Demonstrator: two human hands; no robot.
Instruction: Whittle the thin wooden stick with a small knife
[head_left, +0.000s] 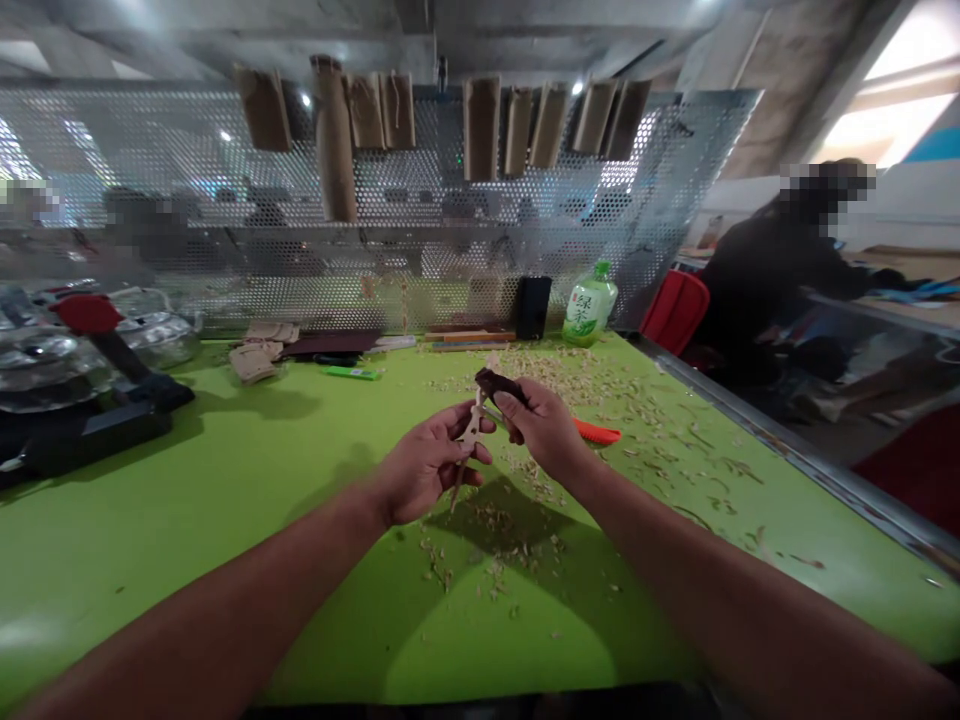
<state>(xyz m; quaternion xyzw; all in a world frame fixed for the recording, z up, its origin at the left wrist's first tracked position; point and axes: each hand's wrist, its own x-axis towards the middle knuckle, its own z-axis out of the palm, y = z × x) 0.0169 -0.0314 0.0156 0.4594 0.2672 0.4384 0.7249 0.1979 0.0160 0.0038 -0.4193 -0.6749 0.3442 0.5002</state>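
Observation:
My left hand (424, 465) is closed round a thin, pale carved wooden piece (471, 432) with small holes, held upright and slightly tilted above the table. A narrow end of it sticks out below the fingers. In my right hand (544, 425) is a dark brown piece (501, 384), pinched between thumb and fingers against the top of the wood; its exact kind is unclear. Just behind my right hand lies an orange-handled tool (598, 431), partly hidden. Wood shavings (499, 525) are scattered under both hands.
On the green table (285, 560) stand a green-capped bottle (591, 305) and a black box (533, 308). A green cutter (352, 373), dark sheets (330, 345) and wooden pieces (259, 355) lie at the back. Black-and-red equipment (97, 400) stands left. A person (780, 260) sits at right.

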